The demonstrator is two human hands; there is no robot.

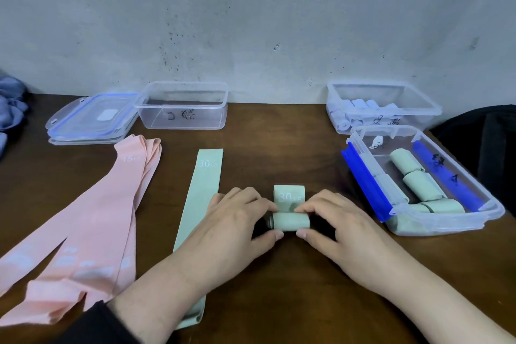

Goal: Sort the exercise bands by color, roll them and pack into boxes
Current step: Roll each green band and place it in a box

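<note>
at table centre, both hands' fingers pinch the green band roll; its short unrolled tail could spring loose if the left hand or right hand eases.

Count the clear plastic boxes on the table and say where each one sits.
3. An empty box stands at the back left beside the lids, a box with pale blue rolls at the back right, and a box with green rolls in front of it.
</note>
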